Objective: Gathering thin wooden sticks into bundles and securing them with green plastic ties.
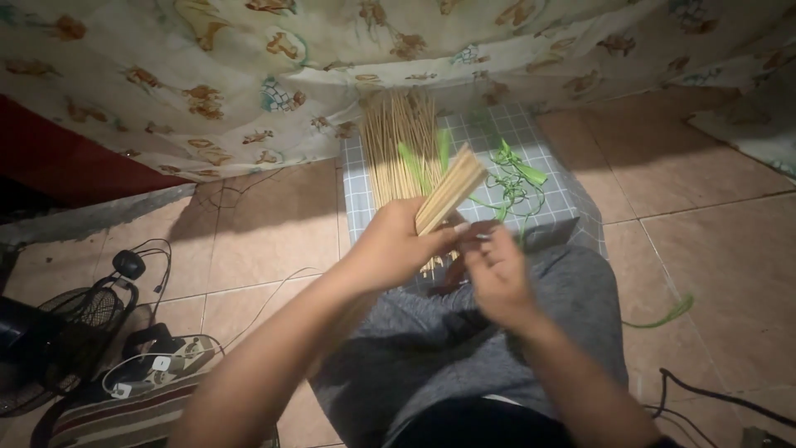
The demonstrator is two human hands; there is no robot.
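My left hand [396,246] grips a bundle of thin pale wooden sticks [452,189], which fans up and to the right. My right hand [496,270] is just beside it, fingers curled near the bundle's lower end; it is blurred, and I cannot tell whether it holds anything. Behind the hands, a larger pile of the same sticks [398,141] lies on a checked grey mat [543,203]. Green leaf strips [514,174] lie on the mat to the right of the pile. My knees in grey cloth [464,332] are below the hands.
A patterned cloth [249,75] hangs across the back. An electric fan [58,348], cables and a white charger [157,365] sit on the tiled floor at the left. One green strip [663,317] lies on the tiles at the right, with black cables [713,398] beyond it.
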